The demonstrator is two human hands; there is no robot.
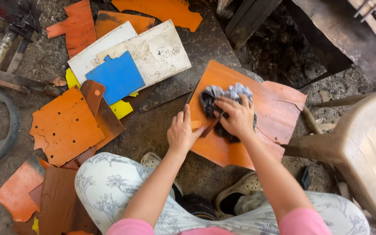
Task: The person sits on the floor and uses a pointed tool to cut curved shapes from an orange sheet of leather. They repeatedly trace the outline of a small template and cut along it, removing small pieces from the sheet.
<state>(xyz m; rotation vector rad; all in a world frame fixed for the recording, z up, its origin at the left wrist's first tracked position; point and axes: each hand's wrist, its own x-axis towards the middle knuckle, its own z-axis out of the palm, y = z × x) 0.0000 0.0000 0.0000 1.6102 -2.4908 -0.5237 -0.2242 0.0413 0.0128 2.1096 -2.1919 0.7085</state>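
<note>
Both hands work the orange sheet (257, 117): my left hand (181, 132) presses flat on its edge, my right hand (238, 117) clutches the grey rag (225, 98), wiping; next, firmer strokes.

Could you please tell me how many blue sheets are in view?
1: a flat blue rectangular sheet lies atop the white sheets, left of both hands. Others may be hidden under the pile.

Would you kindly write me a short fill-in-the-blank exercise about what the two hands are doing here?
1. The right hand presses a crumpled grey ____ onto the large orange leather sheet.
2. The left hand rests on that sheet's ____ edge.
3. The square blue sheet lies on a ____ board.

Missing words: cloth; left; white
</note>
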